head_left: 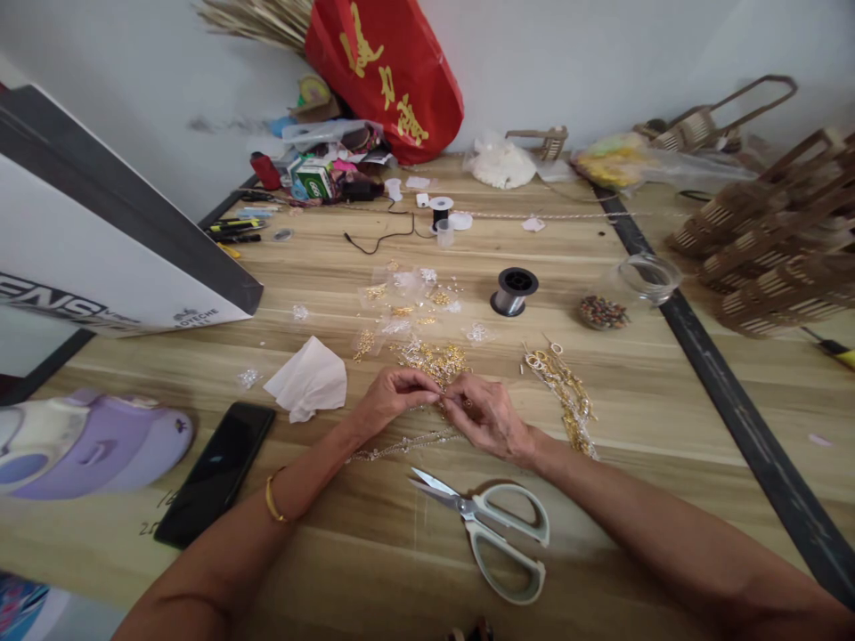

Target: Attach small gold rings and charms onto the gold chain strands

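Observation:
My left hand (394, 396) and my right hand (487, 414) meet at the middle of the wooden table (374, 552), both pinched together on a small gold piece I cannot make out. A thin beaded strand (394, 445) trails from my fingers to the left across the wood. Just beyond my hands lies a heap of small gold findings (434, 359). White-handled scissors (494, 525) lie half open close in front of my wrists. A gold bangle (272, 499) circles my left wrist.
A black phone (217, 472), a crumpled tissue (308, 378) and a purple cap (93, 445) lie left. A gold chain pile (565, 392), a thread spool (513, 291), a bead dish (602, 312) and a clear jar (649, 276) sit right. Woven baskets (775, 249) and a red bag (391, 71) stand behind.

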Demonstrator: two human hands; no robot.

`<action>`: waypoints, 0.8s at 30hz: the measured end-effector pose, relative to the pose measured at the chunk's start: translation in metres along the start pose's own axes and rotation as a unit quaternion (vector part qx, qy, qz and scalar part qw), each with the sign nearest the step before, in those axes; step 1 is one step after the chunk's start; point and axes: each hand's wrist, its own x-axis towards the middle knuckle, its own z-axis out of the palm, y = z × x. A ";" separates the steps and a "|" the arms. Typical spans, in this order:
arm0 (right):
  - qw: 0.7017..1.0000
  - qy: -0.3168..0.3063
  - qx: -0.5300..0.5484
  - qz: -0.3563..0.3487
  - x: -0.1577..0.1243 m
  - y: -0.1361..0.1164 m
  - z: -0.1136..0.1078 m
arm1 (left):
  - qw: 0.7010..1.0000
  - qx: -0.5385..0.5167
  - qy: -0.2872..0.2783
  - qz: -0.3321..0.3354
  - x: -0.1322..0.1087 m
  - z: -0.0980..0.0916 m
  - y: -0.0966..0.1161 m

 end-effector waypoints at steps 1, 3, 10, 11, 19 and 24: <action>1.000 0.001 0.000 -0.001 0.000 0.000 0.000 | 1.000 0.000 -0.001 0.000 0.000 0.000 0.000; 1.000 0.002 -0.002 -0.006 0.000 0.001 0.001 | 1.000 0.000 -0.001 0.001 0.000 0.000 0.001; 1.000 -0.003 0.003 -0.007 -0.001 0.004 0.001 | 1.000 -0.004 0.004 -0.005 0.001 -0.001 -0.001; 1.000 -0.002 0.006 -0.008 -0.001 0.004 0.001 | 1.000 -0.007 0.002 -0.005 0.001 -0.001 -0.002; 1.000 0.002 0.027 -0.007 0.000 0.003 0.001 | 0.999 -0.034 0.001 -0.013 0.002 -0.002 -0.002; 0.999 0.011 0.030 -0.006 0.001 0.003 0.001 | 1.000 -0.028 0.007 -0.011 0.003 -0.002 -0.002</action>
